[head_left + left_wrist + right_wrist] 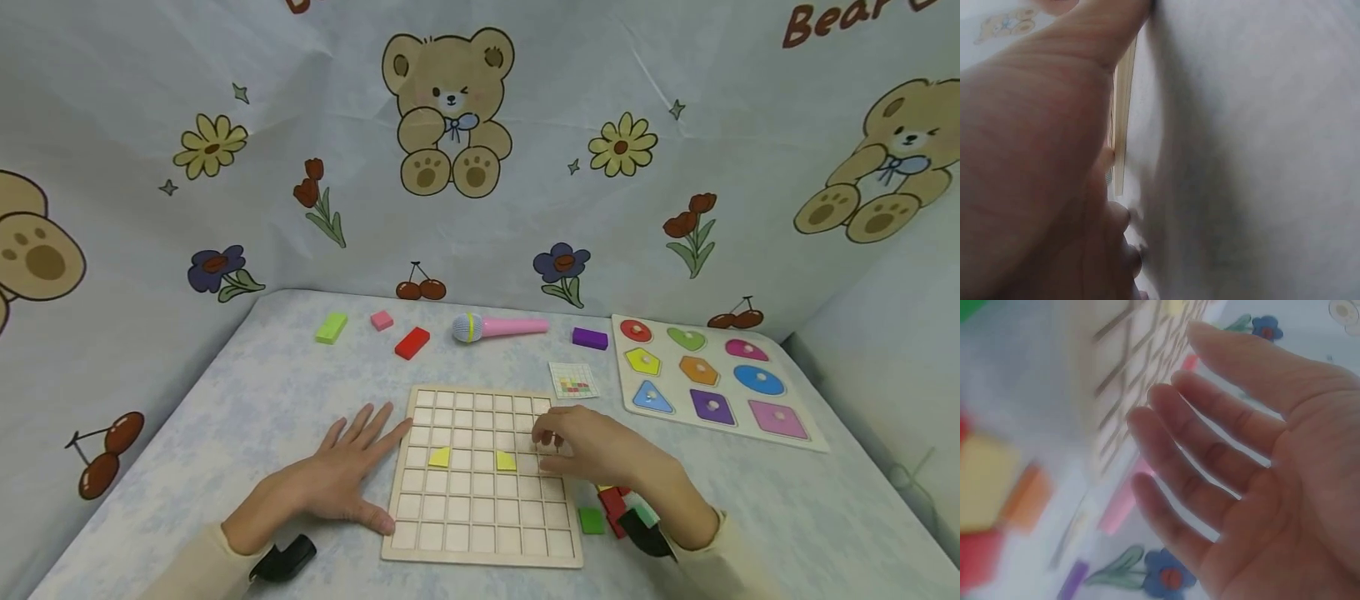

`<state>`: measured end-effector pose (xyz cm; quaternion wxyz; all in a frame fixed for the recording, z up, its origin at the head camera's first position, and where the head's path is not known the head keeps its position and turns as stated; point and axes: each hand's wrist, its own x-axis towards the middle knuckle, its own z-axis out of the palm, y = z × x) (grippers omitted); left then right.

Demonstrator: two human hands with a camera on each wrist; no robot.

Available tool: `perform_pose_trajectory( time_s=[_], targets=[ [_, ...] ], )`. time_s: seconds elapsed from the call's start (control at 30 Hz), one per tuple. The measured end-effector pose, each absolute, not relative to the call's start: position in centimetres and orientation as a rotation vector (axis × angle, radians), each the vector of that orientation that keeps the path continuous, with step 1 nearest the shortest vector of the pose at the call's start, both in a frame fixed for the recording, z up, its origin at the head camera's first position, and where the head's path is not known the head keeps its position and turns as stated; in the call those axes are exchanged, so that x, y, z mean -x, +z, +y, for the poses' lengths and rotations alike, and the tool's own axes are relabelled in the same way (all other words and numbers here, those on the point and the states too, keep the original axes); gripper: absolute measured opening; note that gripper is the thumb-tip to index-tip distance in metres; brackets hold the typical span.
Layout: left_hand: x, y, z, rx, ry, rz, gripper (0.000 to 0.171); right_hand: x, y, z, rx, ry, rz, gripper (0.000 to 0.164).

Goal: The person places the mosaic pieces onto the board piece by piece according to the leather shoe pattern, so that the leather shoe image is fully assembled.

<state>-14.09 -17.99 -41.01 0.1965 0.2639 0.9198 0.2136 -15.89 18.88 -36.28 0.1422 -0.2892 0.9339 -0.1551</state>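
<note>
A wooden grid board (472, 507) lies flat on the table, with two yellow rounded-corner pieces, one left (439, 457) and one right (506, 461), in its cells. My left hand (341, 479) rests with fingers spread at the board's left side; its thumb and a fingertip touch the edge. Over the board's right side hovers my right hand (600, 442), fingers loosely bent and apart from the thumb. The right wrist view shows nothing between those fingers. Beside the board's lower right lie a green block (591, 521) and red blocks (612, 508), partly hidden by the right wrist.
Behind the board are a lime block (332, 327), a pink block (382, 320), a red block (412, 342), a toy microphone (513, 326) and a purple block (589, 338). A pattern card (573, 372) lies near a shape puzzle (680, 393) at the right.
</note>
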Motion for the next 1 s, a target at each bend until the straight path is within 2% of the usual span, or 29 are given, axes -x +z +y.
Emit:
perform_pose_trajectory(
  time_s=[0.27, 0.43, 1.0],
  targets=[
    [14.0, -41.1, -18.1, -0.754, 0.618, 2.564, 0.125, 14.6, -37.1, 23.8, 0.618, -0.494, 2.666, 0.025],
    [14.0, -40.9, -18.1, -0.771, 0.626, 2.567, 0.125, 14.3, -37.5, 25.5, 0.621, -0.513, 2.671, 0.020],
    [13.9, -40.8, -18.2, -0.741, 0.585, 2.566, 0.123, 14.4, -37.8, 25.9, 0.677, -0.556, 2.661, 0.014]
  ],
)
